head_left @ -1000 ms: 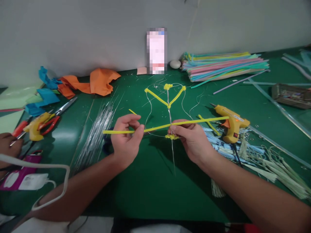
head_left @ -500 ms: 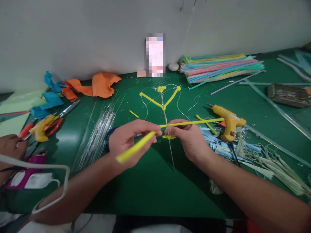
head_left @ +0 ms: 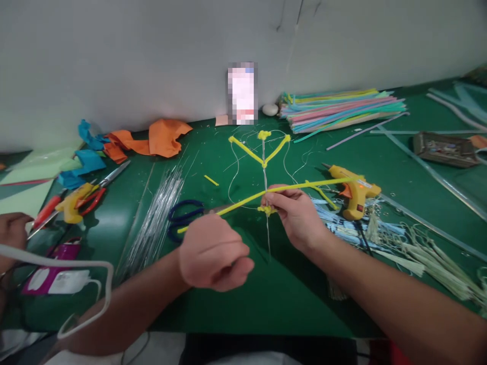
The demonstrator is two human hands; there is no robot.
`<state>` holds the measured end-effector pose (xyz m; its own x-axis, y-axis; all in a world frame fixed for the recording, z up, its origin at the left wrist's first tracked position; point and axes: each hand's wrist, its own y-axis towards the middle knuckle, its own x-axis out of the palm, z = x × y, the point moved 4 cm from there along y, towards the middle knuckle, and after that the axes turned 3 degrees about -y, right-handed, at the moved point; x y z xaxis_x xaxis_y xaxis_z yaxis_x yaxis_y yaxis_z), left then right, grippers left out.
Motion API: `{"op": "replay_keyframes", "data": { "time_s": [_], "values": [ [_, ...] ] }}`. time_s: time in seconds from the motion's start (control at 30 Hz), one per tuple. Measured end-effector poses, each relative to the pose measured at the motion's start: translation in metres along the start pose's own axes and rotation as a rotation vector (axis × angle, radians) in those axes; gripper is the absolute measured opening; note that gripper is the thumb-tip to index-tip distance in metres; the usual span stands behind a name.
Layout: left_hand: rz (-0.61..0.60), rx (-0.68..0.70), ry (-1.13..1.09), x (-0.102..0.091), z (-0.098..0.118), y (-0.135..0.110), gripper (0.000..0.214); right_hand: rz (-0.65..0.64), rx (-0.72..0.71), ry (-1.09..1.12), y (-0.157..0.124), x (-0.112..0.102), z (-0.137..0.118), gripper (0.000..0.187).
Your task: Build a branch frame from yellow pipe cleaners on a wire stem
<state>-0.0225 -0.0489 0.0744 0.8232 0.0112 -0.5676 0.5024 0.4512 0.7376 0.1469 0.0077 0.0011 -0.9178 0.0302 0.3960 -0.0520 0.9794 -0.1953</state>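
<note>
My right hand [head_left: 294, 210] pinches a long yellow pipe cleaner [head_left: 243, 202] against a thin twisted wire stem [head_left: 268, 230], just above a small yellow fuzzy knot [head_left: 265, 209]. Higher on the stem, yellow pipe cleaner pieces form a V [head_left: 247, 152], and another yellow tuft [head_left: 264, 135] tops the stem. Thin loose wires curve out from it. My left hand [head_left: 215, 251] is curled closed below the pipe cleaner's left half, apart from the stem, with nothing visible in its fingers. Dark blue-handled scissors [head_left: 186, 204] lie partly hidden behind it.
Yellow glue guns lie right [head_left: 355, 190] and left [head_left: 76, 203], near red-handled scissors [head_left: 91, 200]. Cut wires [head_left: 160, 218] lie left; a pipe cleaner bundle [head_left: 342, 111] and tassels [head_left: 429, 258] lie right. Another person's hand [head_left: 13, 233] is at far left. A white cable [head_left: 106, 289] crosses my left forearm.
My left hand has let go of the yellow pipe cleaner and drawn down toward me, curling closed. My right hand still pinches the pipe cleaner at the stem. The view has shifted slightly.
</note>
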Motion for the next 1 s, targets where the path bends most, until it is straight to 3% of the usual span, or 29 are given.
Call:
{"op": "replay_keyframes", "data": {
  "time_s": [0.07, 0.13, 0.23, 0.3, 0.37, 0.43, 0.57, 0.63, 0.73, 0.83, 1.0],
  "values": [
    [-0.143, -0.138, 0.014, 0.016, -0.005, -0.001, 0.008, 0.026, 0.000, 0.046, 0.001, -0.001, -0.001, 0.013],
    [-0.155, -0.417, -0.065, 0.030, -0.015, -0.004, 0.014, 0.038, 0.003, 0.069, 0.001, -0.001, -0.002, 0.013],
    [0.137, -0.786, -0.258, 0.036, -0.030, -0.016, 0.008, 0.037, -0.006, 0.065, -0.001, -0.001, -0.005, 0.013],
    [0.364, -0.859, -0.331, 0.033, -0.036, -0.024, 0.009, 0.036, -0.003, 0.061, -0.001, 0.000, -0.005, 0.012],
    [0.477, -0.803, -0.311, 0.027, -0.039, -0.028, 0.005, 0.027, 0.013, 0.051, -0.002, 0.000, -0.004, 0.010],
    [0.482, -0.648, -0.207, 0.021, -0.039, -0.025, 0.005, 0.014, 0.016, 0.035, -0.002, 0.000, -0.002, 0.010],
    [0.374, -0.271, 0.098, 0.008, -0.029, -0.011, 0.016, -0.041, -0.014, 0.003, -0.002, 0.002, 0.000, 0.008],
    [0.268, -0.181, 0.202, 0.005, -0.024, -0.003, 0.020, -0.058, -0.022, 0.005, -0.002, 0.003, 0.001, 0.008],
    [0.122, -0.122, 0.216, 0.002, -0.019, 0.007, 0.024, -0.070, -0.034, 0.005, -0.002, 0.004, 0.002, 0.008],
    [0.090, -0.084, 0.222, 0.001, -0.014, 0.015, 0.024, -0.075, -0.040, -0.012, -0.003, 0.005, 0.002, 0.007],
    [0.040, -0.183, 0.119, 0.005, -0.014, 0.021, 0.013, -0.076, -0.039, -0.012, -0.004, 0.007, 0.002, 0.009]
  ]
}}
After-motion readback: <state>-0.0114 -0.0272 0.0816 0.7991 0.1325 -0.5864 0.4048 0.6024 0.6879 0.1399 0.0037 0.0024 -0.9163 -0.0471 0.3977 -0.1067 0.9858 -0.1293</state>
